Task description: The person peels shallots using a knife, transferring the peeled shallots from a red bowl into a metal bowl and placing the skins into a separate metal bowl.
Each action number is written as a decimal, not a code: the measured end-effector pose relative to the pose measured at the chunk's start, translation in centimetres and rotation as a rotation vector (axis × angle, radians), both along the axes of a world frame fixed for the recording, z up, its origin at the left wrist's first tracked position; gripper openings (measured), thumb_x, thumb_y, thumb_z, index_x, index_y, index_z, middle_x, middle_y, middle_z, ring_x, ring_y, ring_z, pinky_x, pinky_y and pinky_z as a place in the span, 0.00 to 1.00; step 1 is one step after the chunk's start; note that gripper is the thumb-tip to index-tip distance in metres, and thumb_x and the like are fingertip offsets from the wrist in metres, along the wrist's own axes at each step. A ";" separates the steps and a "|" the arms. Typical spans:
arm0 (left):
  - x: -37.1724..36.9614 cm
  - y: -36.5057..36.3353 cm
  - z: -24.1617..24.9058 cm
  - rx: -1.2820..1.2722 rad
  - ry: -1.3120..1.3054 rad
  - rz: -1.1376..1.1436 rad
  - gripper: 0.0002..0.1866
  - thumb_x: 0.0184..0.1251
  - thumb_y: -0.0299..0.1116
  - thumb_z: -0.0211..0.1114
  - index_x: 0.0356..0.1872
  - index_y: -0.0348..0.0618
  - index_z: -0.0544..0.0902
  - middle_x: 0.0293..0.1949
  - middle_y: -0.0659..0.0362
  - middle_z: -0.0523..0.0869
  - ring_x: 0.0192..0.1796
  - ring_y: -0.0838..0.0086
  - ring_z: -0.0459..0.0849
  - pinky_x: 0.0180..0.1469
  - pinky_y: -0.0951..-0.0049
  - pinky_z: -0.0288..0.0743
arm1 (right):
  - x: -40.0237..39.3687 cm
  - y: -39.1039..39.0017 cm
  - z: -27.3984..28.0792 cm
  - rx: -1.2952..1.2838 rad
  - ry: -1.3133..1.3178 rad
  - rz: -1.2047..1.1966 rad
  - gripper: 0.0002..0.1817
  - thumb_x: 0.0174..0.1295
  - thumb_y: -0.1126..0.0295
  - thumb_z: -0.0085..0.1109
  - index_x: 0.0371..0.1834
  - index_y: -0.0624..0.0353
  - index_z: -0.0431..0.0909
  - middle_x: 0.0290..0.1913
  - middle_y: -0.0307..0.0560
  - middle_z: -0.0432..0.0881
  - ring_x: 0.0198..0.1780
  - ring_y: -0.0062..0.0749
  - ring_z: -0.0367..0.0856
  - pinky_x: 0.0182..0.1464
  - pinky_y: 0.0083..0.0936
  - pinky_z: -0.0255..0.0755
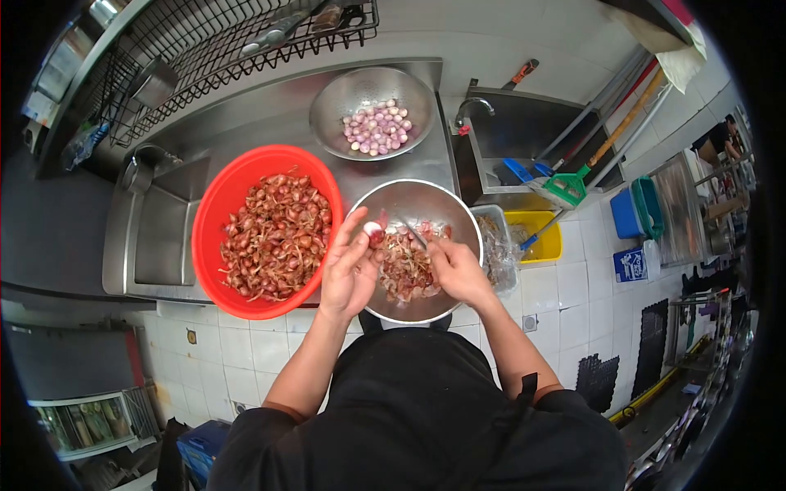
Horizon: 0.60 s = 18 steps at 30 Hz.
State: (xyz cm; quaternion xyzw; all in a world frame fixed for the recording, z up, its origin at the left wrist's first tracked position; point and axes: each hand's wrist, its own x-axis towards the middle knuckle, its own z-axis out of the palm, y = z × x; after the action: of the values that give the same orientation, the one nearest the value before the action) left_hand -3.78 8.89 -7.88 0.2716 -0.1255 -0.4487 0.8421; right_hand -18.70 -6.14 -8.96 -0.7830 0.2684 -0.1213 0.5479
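Over the steel bowl (pixel 458 214) of peelings, the left hand (pixel 348 270) pinches a shallot (pixel 373 230) at its fingertips — the right hand (pixel 458 270) grips what looks like a small knife (pixel 412 232) beside it.

Both bare forearms are extended forward and angled inward, the left hand (pixel 348 274) raised with its fingers (pixel 357 221) pinched together, the right hand (pixel 458 274) curled closed beside it.

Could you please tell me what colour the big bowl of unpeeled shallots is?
Red; the bowl shows clearly in the head view, beside the left hand.
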 end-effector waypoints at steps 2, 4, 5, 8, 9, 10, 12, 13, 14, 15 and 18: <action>0.6 0.2 0.0 0.001 0.002 -0.012 0.20 0.76 0.29 0.55 0.66 0.40 0.70 0.56 0.54 0.81 0.54 0.71 0.80 0.56 0.71 0.76 | -0.2 0.1 -1.2 -0.024 0.082 0.018 0.19 0.76 0.65 0.47 0.58 0.70 0.74 0.21 0.42 0.76 0.23 0.20 0.73 0.27 0.24 0.68; 0.6 0.4 1.1 0.037 0.084 -0.006 0.17 0.75 0.26 0.56 0.62 0.40 0.72 0.56 0.52 0.81 0.53 0.71 0.82 0.56 0.71 0.77 | -0.3 1.1 -0.3 0.008 -0.001 -0.076 0.19 0.75 0.67 0.47 0.62 0.68 0.73 0.23 0.38 0.75 0.24 0.17 0.71 0.29 0.21 0.67; 0.5 0.4 0.9 0.039 0.085 -0.005 0.17 0.75 0.26 0.56 0.62 0.40 0.72 0.56 0.52 0.81 0.53 0.71 0.82 0.56 0.71 0.77 | -0.2 1.7 0.4 0.010 0.000 -0.076 0.19 0.75 0.67 0.47 0.62 0.68 0.73 0.23 0.38 0.75 0.24 0.17 0.71 0.29 0.21 0.67; 0.1 0.1 0.4 0.064 -0.075 0.103 0.14 0.73 0.23 0.59 0.58 0.40 0.74 0.53 0.52 0.82 0.50 0.69 0.84 0.56 0.70 0.78 | 0.2 3.6 2.6 0.309 -0.268 -0.105 0.21 0.74 0.70 0.50 0.68 0.65 0.70 0.25 0.34 0.75 0.27 0.14 0.71 0.30 0.18 0.67; -0.2 0.1 0.7 0.062 -0.096 0.119 0.14 0.72 0.22 0.60 0.56 0.40 0.74 0.52 0.52 0.83 0.49 0.68 0.84 0.56 0.71 0.78 | 0.4 4.2 3.0 0.300 -0.324 -0.067 0.22 0.72 0.73 0.52 0.68 0.65 0.69 0.26 0.33 0.75 0.27 0.11 0.69 0.31 0.16 0.66; -0.4 0.0 0.9 0.058 -0.118 0.134 0.13 0.71 0.21 0.61 0.54 0.39 0.75 0.51 0.52 0.83 0.49 0.68 0.85 0.56 0.71 0.78 | 0.4 4.4 3.7 0.290 -0.380 -0.030 0.23 0.71 0.75 0.55 0.68 0.65 0.69 0.26 0.33 0.75 0.28 0.09 0.67 0.33 0.15 0.66; -1.0 -0.4 1.0 0.093 -0.175 0.178 0.13 0.70 0.20 0.62 0.53 0.38 0.74 0.50 0.52 0.83 0.49 0.70 0.85 0.54 0.73 0.79 | 0.2 4.4 5.1 0.249 -0.311 0.037 0.24 0.70 0.74 0.55 0.69 0.67 0.68 0.35 0.42 0.82 0.35 0.15 0.77 0.40 0.18 0.72; -1.3 -0.5 1.1 0.130 -0.232 0.226 0.12 0.70 0.19 0.63 0.51 0.37 0.74 0.49 0.53 0.84 0.49 0.72 0.84 0.52 0.74 0.80 | 0.5 4.7 5.2 0.200 -0.343 0.033 0.25 0.70 0.74 0.55 0.70 0.66 0.68 0.42 0.47 0.84 0.42 0.20 0.80 0.47 0.21 0.73; -1.5 -0.6 1.2 0.129 -0.230 0.223 0.12 0.70 0.19 0.63 0.51 0.37 0.74 0.49 0.53 0.84 0.49 0.72 0.84 0.52 0.74 0.80 | 0.7 4.9 5.4 0.151 -0.373 0.030 0.25 0.70 0.74 0.55 0.70 0.66 0.67 0.49 0.53 0.85 0.49 0.25 0.83 0.53 0.24 0.74; -1.6 -0.6 1.3 0.140 -0.274 0.254 0.12 0.69 0.19 0.64 0.51 0.36 0.74 0.49 0.52 0.84 0.49 0.73 0.84 0.51 0.75 0.80 | 0.9 4.9 5.6 0.136 -0.378 0.023 0.25 0.70 0.75 0.55 0.70 0.66 0.68 0.59 0.61 0.81 0.62 0.34 0.79 0.63 0.28 0.70; -1.7 -0.8 1.3 0.144 -0.343 0.308 0.12 0.68 0.19 0.65 0.50 0.35 0.74 0.49 0.51 0.83 0.49 0.74 0.83 0.51 0.75 0.79 | 1.7 4.8 5.1 -0.092 -0.486 0.019 0.24 0.69 0.75 0.55 0.68 0.66 0.70 0.57 0.63 0.82 0.61 0.36 0.81 0.62 0.29 0.71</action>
State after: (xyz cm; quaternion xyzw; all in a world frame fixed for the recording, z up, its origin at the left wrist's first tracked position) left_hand -5.49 8.05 -6.58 0.4193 -0.1913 -0.2702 0.8453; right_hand -17.00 -1.34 -3.85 -0.7573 0.1157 -0.3131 0.5613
